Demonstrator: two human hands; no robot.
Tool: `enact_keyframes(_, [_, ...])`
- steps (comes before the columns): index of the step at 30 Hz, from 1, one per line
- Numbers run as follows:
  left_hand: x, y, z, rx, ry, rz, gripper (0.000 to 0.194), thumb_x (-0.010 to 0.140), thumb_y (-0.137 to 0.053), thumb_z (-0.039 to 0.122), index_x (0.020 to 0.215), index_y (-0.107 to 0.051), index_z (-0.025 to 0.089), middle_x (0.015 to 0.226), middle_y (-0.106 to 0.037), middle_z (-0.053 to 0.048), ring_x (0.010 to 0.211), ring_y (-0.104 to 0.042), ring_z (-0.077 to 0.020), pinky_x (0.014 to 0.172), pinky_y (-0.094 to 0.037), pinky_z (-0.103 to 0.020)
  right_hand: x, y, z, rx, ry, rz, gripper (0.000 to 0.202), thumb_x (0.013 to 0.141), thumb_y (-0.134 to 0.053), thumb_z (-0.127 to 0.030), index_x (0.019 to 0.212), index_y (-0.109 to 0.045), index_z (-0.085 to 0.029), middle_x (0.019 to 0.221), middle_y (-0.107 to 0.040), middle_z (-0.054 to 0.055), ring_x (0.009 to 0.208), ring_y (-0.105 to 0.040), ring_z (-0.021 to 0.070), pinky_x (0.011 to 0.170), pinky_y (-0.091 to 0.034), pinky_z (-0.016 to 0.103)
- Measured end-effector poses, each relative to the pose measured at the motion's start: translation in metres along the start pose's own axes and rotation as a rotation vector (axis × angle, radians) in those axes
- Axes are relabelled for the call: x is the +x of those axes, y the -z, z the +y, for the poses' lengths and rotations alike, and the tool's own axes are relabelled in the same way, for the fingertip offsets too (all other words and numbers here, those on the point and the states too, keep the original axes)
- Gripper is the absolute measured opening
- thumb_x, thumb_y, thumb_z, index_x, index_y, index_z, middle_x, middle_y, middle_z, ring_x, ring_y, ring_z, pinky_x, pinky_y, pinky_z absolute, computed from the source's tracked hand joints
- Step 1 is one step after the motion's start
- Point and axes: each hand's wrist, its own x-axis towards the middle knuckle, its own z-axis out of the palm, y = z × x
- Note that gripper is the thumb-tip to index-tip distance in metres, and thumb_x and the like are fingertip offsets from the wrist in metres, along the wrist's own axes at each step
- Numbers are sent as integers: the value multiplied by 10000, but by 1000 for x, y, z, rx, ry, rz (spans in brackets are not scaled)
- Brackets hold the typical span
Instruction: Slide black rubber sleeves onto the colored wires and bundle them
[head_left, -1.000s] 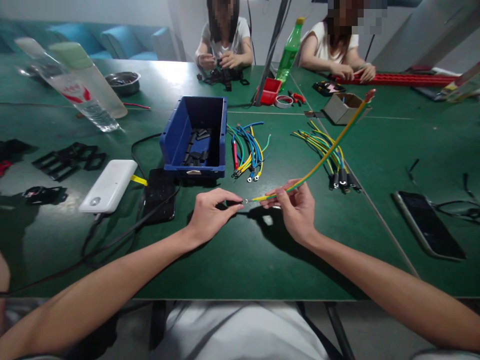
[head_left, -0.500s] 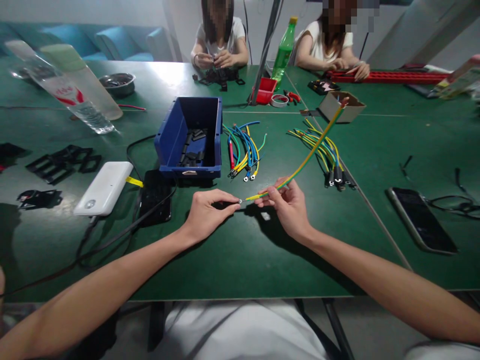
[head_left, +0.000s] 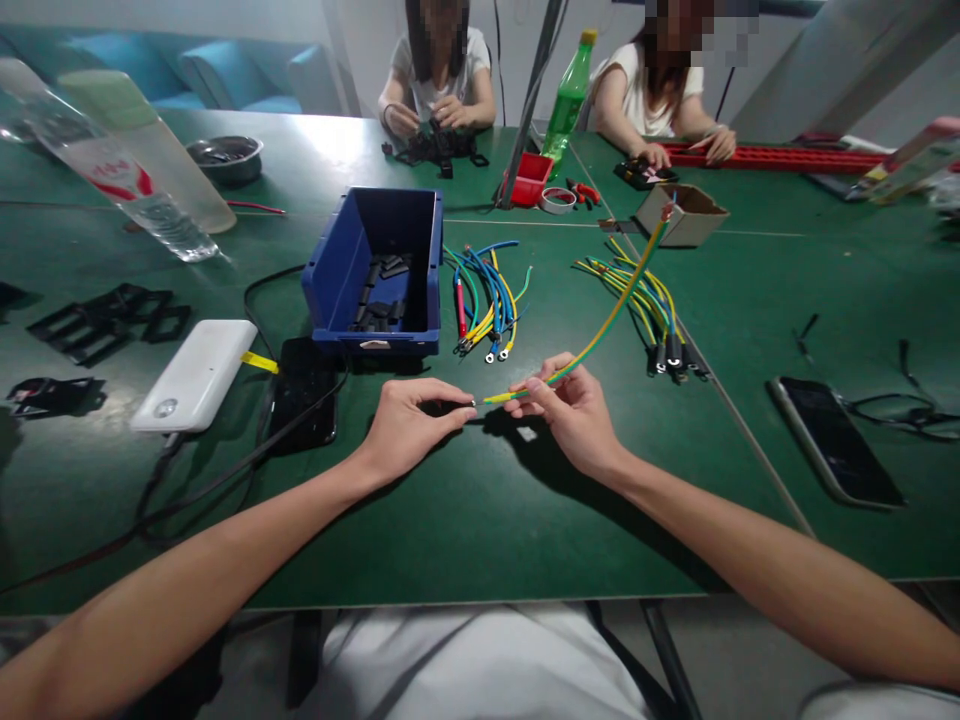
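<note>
My right hand (head_left: 574, 415) is closed around a yellow-green wire (head_left: 611, 318), whose bare copper end points up and away to the right. At the wire's near end, its small metal terminal meets the fingertips of my left hand (head_left: 412, 425). Thumb and forefinger of that hand are pinched on what looks like a small black sleeve, mostly hidden by the fingers. Beyond my hands lies a bundle of blue, yellow and green wires (head_left: 495, 300) with ring terminals. Farther right, another wire bundle (head_left: 637, 290) has black sleeves at its terminal ends. Short black sleeves (head_left: 382, 310) lie in the blue bin (head_left: 322, 290).
A power bank (head_left: 196, 375) and a black phone (head_left: 304, 395) with cables lie left. Another phone (head_left: 836, 440) and glasses (head_left: 907, 415) lie right. A small carton (head_left: 682, 215), green bottle (head_left: 570, 100) and clear bottles (head_left: 135, 190) stand farther back. Two people work across the table.
My hands keep the same hold, with the wire end at the left fingertips. The view has shifted slightly. One person opposite has moved a hand to the black part on the table.
</note>
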Motion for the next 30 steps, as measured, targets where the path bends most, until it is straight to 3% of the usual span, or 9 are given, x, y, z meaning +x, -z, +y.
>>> enact_keyframes(8, [-3, 0, 5, 83, -231, 31, 73, 773, -693, 181, 810, -755, 183, 836, -740, -60, 773, -679, -154, 748, -541, -264, -1, 0, 1, 57, -76, -6, 291, 797, -697, -328, 852, -429, -229, 777, -708, -15, 657, -711, 141, 607, -586, 247])
enact_keyframes(15, [-3, -2, -2, 5, 7, 6, 132, 744, -727, 262, 835, -752, 170, 815, -741, -61, 720, -686, -167, 672, -542, -260, -2, -2, 2, 36, -41, 9, 303, 781, -712, -329, 840, -434, -226, 781, -701, -19, 661, -712, 148, 617, -596, 270])
enact_keyframes(18, [-3, -2, -2, 17, -20, -6, 123, 752, -718, 255, 840, -754, 176, 826, -740, -63, 731, -686, -167, 682, -541, -261, -3, -4, 2, 6, -32, 16, 302, 775, -717, -331, 840, -443, -221, 773, -705, -14, 644, -709, 147, 618, -600, 280])
enact_keyframes(24, [-5, -1, 2, 79, -202, -9, 86, 793, -675, 222, 818, -752, 193, 836, -738, -64, 763, -676, -162, 733, -540, -270, -4, -5, 3, 64, -96, 5, 311, 766, -726, -336, 837, -445, -224, 768, -710, -14, 649, -712, 142, 604, -591, 249])
enact_keyframes(30, [-4, -3, -1, 52, -59, -34, 127, 771, -700, 259, 855, -743, 174, 820, -734, -62, 721, -672, -160, 678, -521, -256, -7, -7, 2, 8, -65, 17, 326, 747, -741, -347, 825, -451, -218, 772, -723, 2, 651, -714, 156, 629, -602, 283])
